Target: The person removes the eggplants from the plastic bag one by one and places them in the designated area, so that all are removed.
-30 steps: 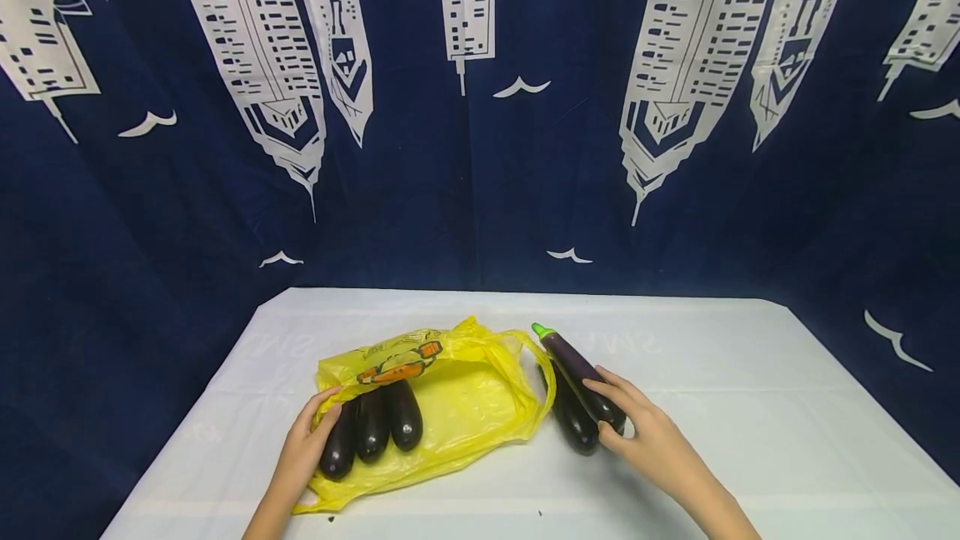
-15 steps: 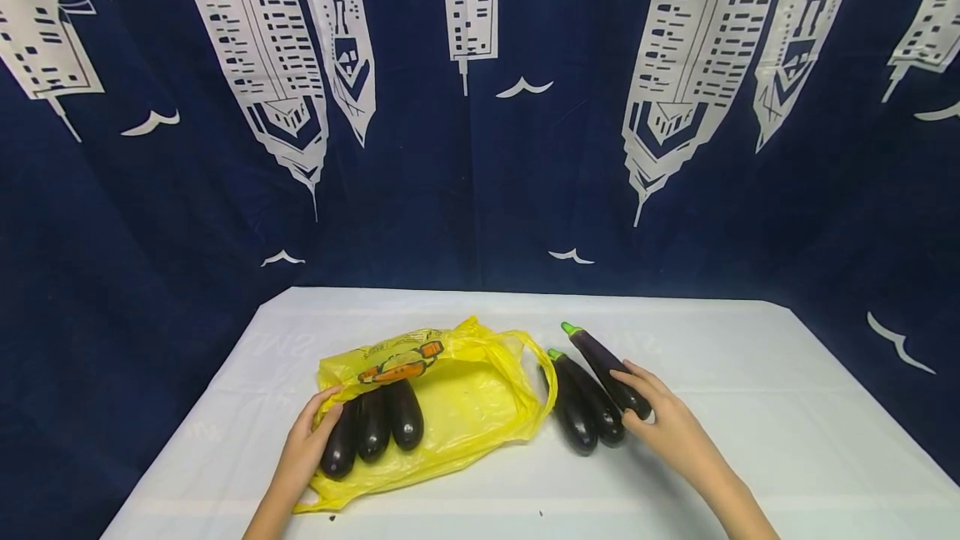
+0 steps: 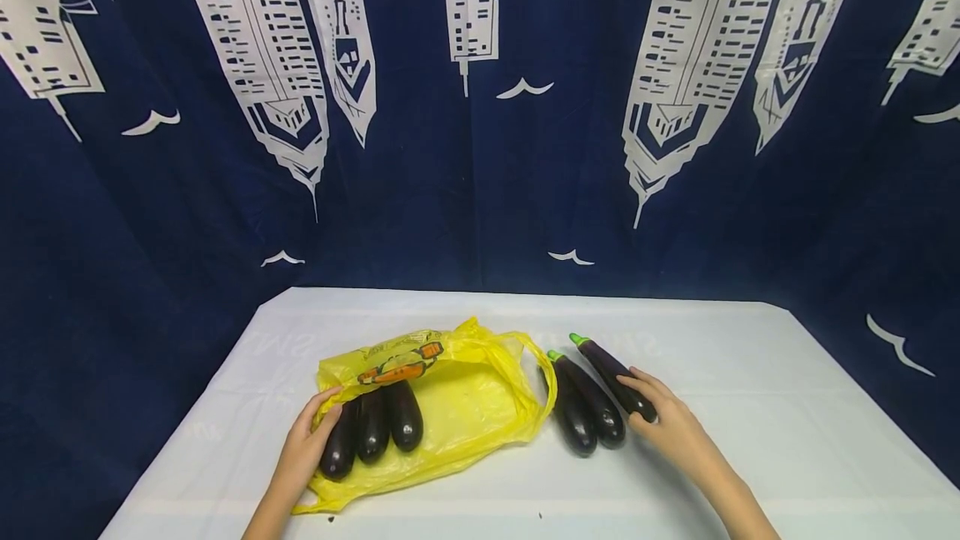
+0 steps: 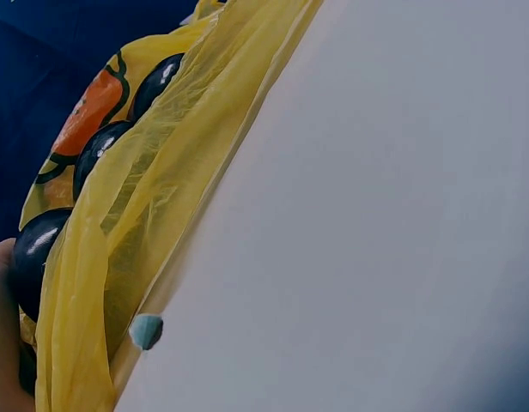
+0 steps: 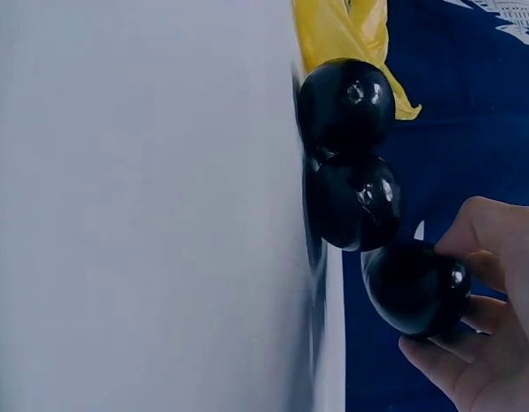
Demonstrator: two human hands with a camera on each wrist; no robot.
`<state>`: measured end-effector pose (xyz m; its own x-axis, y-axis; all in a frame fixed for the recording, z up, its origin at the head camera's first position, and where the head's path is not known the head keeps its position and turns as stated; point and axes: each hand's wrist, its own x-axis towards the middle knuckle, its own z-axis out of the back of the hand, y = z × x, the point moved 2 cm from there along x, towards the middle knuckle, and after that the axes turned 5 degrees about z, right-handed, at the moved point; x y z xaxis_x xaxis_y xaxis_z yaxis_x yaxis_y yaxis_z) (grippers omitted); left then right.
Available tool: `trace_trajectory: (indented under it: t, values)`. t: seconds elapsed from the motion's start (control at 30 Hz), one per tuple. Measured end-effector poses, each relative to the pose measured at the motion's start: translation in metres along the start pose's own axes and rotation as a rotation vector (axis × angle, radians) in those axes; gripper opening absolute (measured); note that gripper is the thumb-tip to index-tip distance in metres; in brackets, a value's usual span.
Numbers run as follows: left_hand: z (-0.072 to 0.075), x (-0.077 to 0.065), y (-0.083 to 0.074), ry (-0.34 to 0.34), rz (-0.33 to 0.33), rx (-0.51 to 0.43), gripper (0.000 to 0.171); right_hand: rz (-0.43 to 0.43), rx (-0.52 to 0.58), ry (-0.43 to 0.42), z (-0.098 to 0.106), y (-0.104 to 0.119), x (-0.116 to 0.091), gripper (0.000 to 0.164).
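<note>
In the head view a yellow plastic bag lies on its side with its mouth spread. Three dark eggplants sit in it side by side, the rightmost eggplant nearest the middle. My left hand pinches the bag's edge at the left, its thumb right against the leftmost eggplant. To the right of the bag, two eggplants lie together with green stems pointing away. My right hand grips another eggplant by its thick end. In the right wrist view that held eggplant is raised a little off the tabletop.
Everything stands on a white-covered table. A dark blue cloth with white buildings and birds hangs behind it. Small dark specks dot the front of the table. A yellow bag handle reaches against the two loose eggplants.
My right hand has moved right with its eggplant, uncovering the eggplant beneath, and has since dipped slightly. My left hand and the bag stay in place.
</note>
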<state>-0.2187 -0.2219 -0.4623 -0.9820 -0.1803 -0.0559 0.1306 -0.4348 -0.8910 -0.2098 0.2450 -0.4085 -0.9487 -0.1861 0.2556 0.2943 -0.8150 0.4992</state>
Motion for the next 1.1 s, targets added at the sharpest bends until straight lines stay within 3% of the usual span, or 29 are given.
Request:
trace_trajectory:
  t: [0.77, 1.1]
  values:
    - [0.001, -0.001, 0.001, -0.005, -0.019, -0.004, 0.053, 0.019, 0.063, 0.055, -0.015, -0.023, 0.000, 0.053]
    - [0.001, -0.002, 0.001, -0.001, -0.011, 0.001, 0.054, 0.012, 0.022, 0.077, -0.014, -0.022, -0.001, 0.054]
